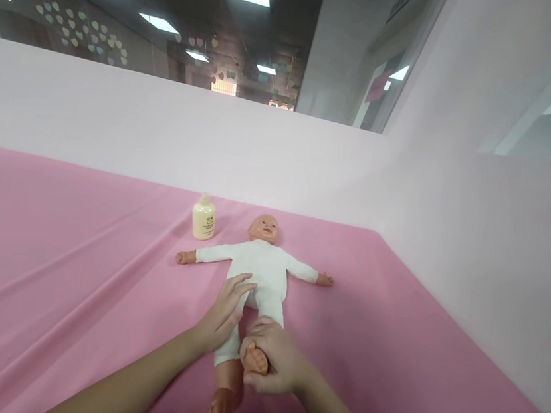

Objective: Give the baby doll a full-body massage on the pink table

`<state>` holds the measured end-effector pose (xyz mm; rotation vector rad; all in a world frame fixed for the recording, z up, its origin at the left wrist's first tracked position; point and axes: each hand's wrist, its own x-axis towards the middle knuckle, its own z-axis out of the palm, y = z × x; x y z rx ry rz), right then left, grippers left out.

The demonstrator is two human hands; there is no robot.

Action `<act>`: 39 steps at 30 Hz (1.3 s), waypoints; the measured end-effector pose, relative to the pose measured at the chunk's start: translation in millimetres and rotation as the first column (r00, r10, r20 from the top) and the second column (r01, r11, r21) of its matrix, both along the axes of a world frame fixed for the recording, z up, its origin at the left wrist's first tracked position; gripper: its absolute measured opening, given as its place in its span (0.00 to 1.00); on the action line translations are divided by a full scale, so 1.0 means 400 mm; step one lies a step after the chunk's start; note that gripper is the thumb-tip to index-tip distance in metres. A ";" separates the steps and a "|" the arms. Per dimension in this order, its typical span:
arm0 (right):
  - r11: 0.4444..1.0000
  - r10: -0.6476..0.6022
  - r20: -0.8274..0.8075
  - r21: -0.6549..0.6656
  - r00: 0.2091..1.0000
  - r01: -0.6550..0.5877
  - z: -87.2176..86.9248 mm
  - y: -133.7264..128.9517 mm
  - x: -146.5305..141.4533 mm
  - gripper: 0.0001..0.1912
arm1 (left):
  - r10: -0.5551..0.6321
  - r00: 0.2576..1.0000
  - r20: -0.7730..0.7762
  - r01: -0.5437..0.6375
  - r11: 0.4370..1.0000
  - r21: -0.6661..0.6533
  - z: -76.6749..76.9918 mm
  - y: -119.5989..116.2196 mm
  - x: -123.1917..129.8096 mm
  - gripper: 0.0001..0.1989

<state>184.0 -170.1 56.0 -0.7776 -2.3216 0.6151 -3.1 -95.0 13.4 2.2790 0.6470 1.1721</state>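
Pale yellow bottle point(203, 221) standing up over on the left of the pink sheet point(73, 255). Then the left hand point(224, 307), pretty wide, fingers loosely spread over the hip of the doll point(263, 265), which is lying face-up, arms out. Right hand point(281, 358)'s wrapped round its other leg, foot poking out.

Bare forearms point(149, 370), bare hands point(220, 316) with slender fingers point(238, 279)
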 end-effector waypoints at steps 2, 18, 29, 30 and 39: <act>0.999 0.008 -0.006 -0.051 1.000 -0.008 0.021 -0.012 -0.008 0.15 | 0.085 0.996 -0.020 -0.086 0.994 -0.060 -0.007 0.009 0.004 0.22; 0.942 0.166 0.051 -0.303 0.985 -0.143 0.038 -0.023 -0.026 0.03 | 0.339 0.938 0.073 -0.246 0.798 -0.550 -0.053 0.097 0.014 0.20; 0.891 0.279 0.035 -0.383 0.960 -0.244 0.050 -0.024 -0.015 0.14 | 0.335 0.940 0.073 -0.241 0.798 -0.553 -0.056 0.096 0.016 0.19; 0.857 0.306 0.008 -0.439 0.952 -0.272 0.057 -0.024 -0.013 0.17 | 0.326 0.943 0.068 -0.236 0.798 -0.555 -0.055 0.095 0.016 0.20; 0.825 -0.398 -0.338 -0.538 0.853 0.172 0.023 0.036 0.035 0.12 | 0.296 0.955 0.037 -0.229 0.808 -0.544 -0.070 0.098 0.025 0.28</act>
